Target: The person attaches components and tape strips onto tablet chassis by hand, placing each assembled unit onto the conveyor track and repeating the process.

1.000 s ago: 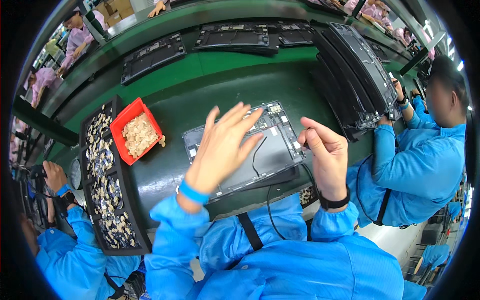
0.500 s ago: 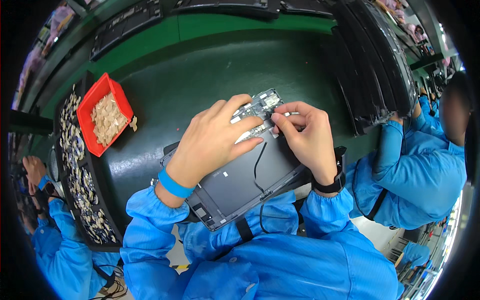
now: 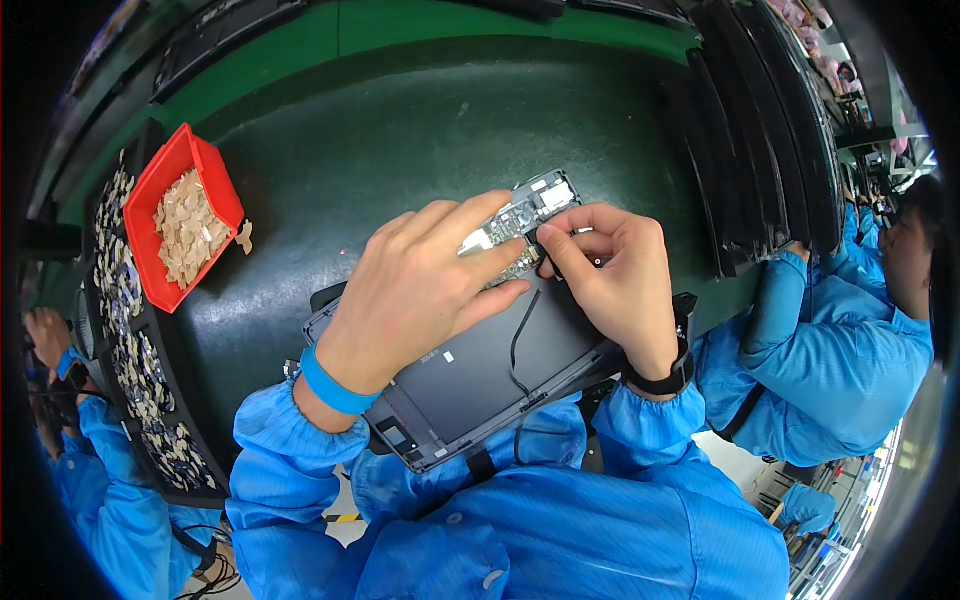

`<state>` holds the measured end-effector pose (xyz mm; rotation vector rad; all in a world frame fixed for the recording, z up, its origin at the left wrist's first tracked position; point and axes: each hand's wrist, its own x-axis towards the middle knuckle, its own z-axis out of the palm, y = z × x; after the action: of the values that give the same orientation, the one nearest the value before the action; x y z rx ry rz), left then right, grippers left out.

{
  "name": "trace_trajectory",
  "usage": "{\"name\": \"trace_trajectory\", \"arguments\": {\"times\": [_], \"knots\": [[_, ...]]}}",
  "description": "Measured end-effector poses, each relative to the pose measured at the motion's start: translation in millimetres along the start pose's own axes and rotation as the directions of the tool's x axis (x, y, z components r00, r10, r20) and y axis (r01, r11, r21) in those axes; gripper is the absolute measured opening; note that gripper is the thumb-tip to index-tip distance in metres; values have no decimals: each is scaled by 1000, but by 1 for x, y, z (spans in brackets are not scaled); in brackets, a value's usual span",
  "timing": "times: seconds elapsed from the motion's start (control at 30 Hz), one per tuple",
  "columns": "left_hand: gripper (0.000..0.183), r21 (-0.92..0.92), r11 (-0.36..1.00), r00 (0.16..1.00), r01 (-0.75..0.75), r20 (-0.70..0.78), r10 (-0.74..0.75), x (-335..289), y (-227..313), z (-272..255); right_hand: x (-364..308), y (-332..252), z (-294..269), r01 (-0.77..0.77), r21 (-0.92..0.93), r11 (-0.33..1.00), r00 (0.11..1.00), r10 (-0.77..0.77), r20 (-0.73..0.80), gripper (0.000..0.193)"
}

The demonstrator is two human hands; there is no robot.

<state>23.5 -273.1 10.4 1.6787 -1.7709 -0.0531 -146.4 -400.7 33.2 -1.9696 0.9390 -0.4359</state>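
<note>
An opened dark grey tablet-like housing (image 3: 470, 375) rests at the near edge of the green table, tilted in view. Along its far end runs an exposed circuit board (image 3: 548, 202) with silver parts. My left hand (image 3: 400, 290) lies across the housing, fingers spread and the fingertips on the board. Beside them, my right hand (image 3: 625, 285) has thumb and index finger pinched at the board's near edge; what is between them, small and dark, is mostly hidden. A thin black cable (image 3: 514, 345) curves over the housing between my hands.
A red bin (image 3: 219, 178) of small tan pieces stands at the left, one piece (image 3: 245, 237) outside it. Beyond lies a black tray (image 3: 180, 370) of small parts. Dark panels (image 3: 755, 150) stand stacked at the right, near a co-worker in blue (image 3: 840, 350).
The bin and tray appear slightly farther left as the view shifts. My right fingers stay pinched at the board, and my left hand remains spread over the housing.
</note>
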Motion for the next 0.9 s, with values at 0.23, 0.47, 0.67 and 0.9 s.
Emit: {"name": "trace_trajectory", "arguments": {"times": [0.23,0.47,0.67,0.9], "knots": [[31,15,1000,1000,-13,-4,14,0,0,0,0,1,0,11,-19,1000,1000,-11,1,17],[31,32,999,1000,-20,-7,21,1,0,0,1,0,0,37,-12,999,999,-36,22,17],[30,44,998,999,-34,-13,34,4,1,-1,3,-1,0,38,-12,999,999,-37,40,16],[26,90,996,1000,-3,2,3,8,9,1,8,-9,-21,-155,81,985,962,131,241,22]]}}
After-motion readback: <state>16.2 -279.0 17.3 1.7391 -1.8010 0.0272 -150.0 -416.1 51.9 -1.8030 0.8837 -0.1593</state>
